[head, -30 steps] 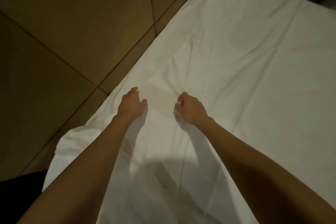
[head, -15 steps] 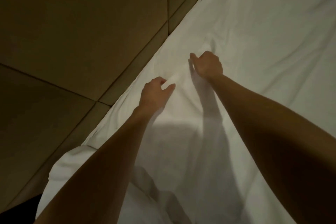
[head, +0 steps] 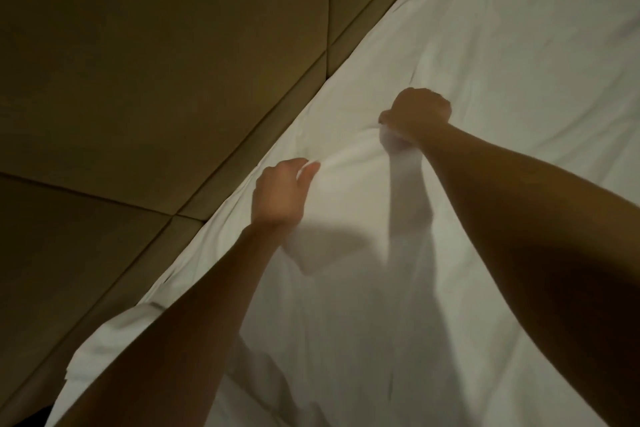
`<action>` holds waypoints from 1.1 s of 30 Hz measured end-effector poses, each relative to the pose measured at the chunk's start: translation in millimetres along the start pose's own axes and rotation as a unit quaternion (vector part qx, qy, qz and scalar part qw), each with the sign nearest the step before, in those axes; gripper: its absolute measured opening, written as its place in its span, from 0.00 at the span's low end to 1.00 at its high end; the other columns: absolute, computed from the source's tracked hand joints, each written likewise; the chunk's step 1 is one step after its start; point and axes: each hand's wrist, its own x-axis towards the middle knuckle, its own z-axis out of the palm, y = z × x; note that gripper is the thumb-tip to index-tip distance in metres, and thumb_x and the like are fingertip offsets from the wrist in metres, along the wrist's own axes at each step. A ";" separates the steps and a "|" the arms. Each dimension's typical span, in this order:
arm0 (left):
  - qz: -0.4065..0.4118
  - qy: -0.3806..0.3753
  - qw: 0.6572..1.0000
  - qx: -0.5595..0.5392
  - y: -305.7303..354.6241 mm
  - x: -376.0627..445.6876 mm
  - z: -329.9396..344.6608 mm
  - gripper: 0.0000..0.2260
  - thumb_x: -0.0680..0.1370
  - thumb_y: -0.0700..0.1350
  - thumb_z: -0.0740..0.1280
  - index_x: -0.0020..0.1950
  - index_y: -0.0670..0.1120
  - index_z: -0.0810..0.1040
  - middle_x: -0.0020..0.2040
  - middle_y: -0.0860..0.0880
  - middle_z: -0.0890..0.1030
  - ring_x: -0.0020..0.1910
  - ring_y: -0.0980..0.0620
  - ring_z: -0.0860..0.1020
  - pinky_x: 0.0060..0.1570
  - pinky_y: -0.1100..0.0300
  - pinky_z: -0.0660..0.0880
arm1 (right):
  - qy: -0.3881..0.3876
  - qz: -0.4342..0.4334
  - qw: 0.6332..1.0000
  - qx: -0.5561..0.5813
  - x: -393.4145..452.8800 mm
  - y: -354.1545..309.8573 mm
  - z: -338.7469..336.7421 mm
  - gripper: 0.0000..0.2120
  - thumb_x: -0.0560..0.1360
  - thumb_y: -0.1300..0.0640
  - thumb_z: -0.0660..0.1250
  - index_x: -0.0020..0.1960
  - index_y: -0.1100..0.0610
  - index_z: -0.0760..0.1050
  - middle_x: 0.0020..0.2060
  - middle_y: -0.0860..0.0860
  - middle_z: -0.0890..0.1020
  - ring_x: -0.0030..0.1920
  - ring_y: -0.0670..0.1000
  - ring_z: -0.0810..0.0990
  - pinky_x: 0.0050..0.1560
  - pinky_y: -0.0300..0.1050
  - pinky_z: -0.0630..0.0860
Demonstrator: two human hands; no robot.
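Nearest the camera, two bare forearms are reaching out over a white sheet point(head: 485, 87) that is lying spread across the bed. Farther out, the left hand point(head: 280, 194) is pinching a fold of it near the edge, beside the padded wall panels point(head: 156, 62). Beyond, the right hand point(head: 417, 114) is clenching a bunched handful.

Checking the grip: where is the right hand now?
Head view: the right hand is right of centre, gripping a bunch of the white sheet, beyond and right of the left hand.
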 end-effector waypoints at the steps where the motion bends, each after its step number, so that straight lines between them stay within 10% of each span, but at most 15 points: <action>1: 0.001 0.008 1.000 0.006 -2.7 2.0 -8.2 0.16 0.82 0.53 0.57 0.37 0.47 0.71 0.29 0.52 0.71 0.35 0.45 0.72 0.37 0.56 0.61 | -0.003 0.002 1.000 0.018 3.9 1.4 -2.3 0.08 0.76 0.55 0.64 0.52 0.59 0.75 0.48 0.54 0.79 0.51 0.55 0.79 0.46 0.45 0.72; 8: -0.046 0.045 0.996 0.058 -23.0 2.5 -37.6 0.16 0.84 0.50 0.51 0.53 0.42 0.74 0.45 0.41 0.80 0.48 0.39 0.78 0.46 0.51 0.68 | 0.027 -0.049 0.922 0.383 19.5 -70.8 -37.4 0.18 0.83 0.56 0.50 0.63 0.64 0.72 0.56 0.57 0.76 0.62 0.55 0.74 0.60 0.44 0.68; 14: -0.067 -0.001 0.985 0.161 -39.9 -7.3 -28.6 0.12 0.84 0.46 0.53 0.66 0.47 0.67 0.54 0.43 0.80 0.53 0.40 0.77 0.45 0.53 0.66 | -0.059 -0.141 0.957 0.248 21.8 -72.5 10.1 0.20 0.82 0.53 0.52 0.69 0.62 0.66 0.69 0.57 0.67 0.70 0.58 0.66 0.72 0.54 0.60; 21: -0.117 -0.019 0.993 -0.028 -57.6 -36.7 -34.8 0.15 0.81 0.47 0.61 0.65 0.42 0.72 0.54 0.45 0.78 0.53 0.45 0.76 0.49 0.59 0.67 | -0.048 -0.213 0.976 0.005 -39.0 -68.2 57.3 0.40 0.77 0.31 0.40 0.78 0.56 0.40 0.77 0.55 0.38 0.76 0.56 0.35 0.70 0.67 0.35; 26: -0.246 -0.042 0.961 -0.117 -63.2 -73.5 -57.0 0.14 0.83 0.51 0.56 0.53 0.44 0.76 0.42 0.50 0.75 0.47 0.47 0.74 0.50 0.58 0.66 | -0.002 -0.256 0.966 0.014 -108.7 -69.1 96.5 0.42 0.72 0.27 0.34 0.79 0.50 0.42 0.78 0.54 0.41 0.76 0.61 0.38 0.70 0.71 0.39; 33: -0.232 -0.217 0.945 0.081 -96.5 -144.0 -102.7 0.14 0.79 0.47 0.65 0.62 0.44 0.74 0.54 0.45 0.78 0.55 0.44 0.76 0.54 0.56 0.71 | -0.144 -0.338 0.927 0.075 -228.9 -51.9 105.6 0.33 0.78 0.32 0.43 0.78 0.45 0.43 0.77 0.49 0.37 0.75 0.57 0.31 0.70 0.69 0.35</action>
